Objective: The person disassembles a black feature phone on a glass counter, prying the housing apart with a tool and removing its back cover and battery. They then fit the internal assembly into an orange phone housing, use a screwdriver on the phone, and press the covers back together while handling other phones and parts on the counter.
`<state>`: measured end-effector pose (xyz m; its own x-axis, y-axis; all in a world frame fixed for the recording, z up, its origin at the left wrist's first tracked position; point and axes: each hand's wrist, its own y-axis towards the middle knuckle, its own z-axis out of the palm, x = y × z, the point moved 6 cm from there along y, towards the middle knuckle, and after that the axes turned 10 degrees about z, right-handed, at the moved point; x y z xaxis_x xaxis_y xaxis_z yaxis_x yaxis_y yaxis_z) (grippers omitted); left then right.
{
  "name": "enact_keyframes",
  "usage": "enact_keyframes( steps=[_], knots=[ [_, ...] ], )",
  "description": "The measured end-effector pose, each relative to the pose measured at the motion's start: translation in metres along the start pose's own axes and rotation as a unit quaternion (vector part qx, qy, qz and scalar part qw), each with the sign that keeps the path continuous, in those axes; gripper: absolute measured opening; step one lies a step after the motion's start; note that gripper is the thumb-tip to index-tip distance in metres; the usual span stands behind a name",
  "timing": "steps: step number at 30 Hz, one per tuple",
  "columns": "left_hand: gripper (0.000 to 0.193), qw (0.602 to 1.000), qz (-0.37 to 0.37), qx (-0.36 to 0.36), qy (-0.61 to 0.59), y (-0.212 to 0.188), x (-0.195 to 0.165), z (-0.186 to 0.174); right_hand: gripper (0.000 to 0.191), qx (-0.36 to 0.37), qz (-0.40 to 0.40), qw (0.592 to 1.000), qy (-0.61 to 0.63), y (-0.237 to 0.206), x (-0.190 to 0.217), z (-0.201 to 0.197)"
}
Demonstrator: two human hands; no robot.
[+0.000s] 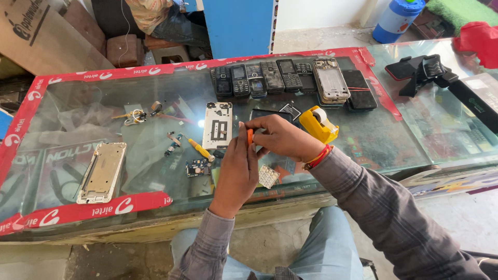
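Observation:
My left hand (pixel 237 173) and my right hand (pixel 280 137) meet above the glass counter (pixel 363 140). Between the fingers of both shows a small orange tool (pixel 250 136); which hand grips it is not certain, and whatever else they hold is hidden. Just left of the hands lies a white phone back panel (pixel 217 125) and a yellow-handled screwdriver (pixel 201 149). A small circuit board (pixel 197 167) and a perforated metal shield (pixel 268 176) lie under and beside my left hand. A yellow tape dispenser (pixel 318 124) stands right of my right hand.
A row of several keypad phones (pixel 262 78) and a stripped phone frame (pixel 331 82) lie at the counter's back. A silver phone frame (pixel 102 171) lies at the left. Small parts (pixel 136 116) are scattered. A black phone stand (pixel 425 70) is at right. Another person sits behind the counter.

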<state>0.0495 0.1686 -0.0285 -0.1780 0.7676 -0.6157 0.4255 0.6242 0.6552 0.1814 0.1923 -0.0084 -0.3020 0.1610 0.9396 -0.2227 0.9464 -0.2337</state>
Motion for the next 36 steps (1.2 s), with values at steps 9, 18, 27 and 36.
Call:
enact_keyframes(
  steps=[9,18,27,36],
  knots=[
    [0.067,0.998,-0.023,0.053,-0.036,0.003,-0.002,-0.003,0.046,-0.002,-0.015,0.991,0.134,0.0,-0.03,-0.005],
    [0.054,0.998,0.033,0.001,0.046,-0.003,-0.007,0.003,0.049,0.011,-0.043,0.996,0.082,-0.002,-0.026,-0.003],
    [0.061,0.998,0.0,-0.004,0.07,-0.002,0.004,0.01,0.043,-0.161,-0.069,0.982,-0.063,0.005,-0.019,0.008],
    [0.059,1.0,-0.021,0.002,0.001,-0.002,0.011,0.008,0.032,-0.213,-0.175,0.947,-0.167,0.008,-0.014,0.015]
  ],
)
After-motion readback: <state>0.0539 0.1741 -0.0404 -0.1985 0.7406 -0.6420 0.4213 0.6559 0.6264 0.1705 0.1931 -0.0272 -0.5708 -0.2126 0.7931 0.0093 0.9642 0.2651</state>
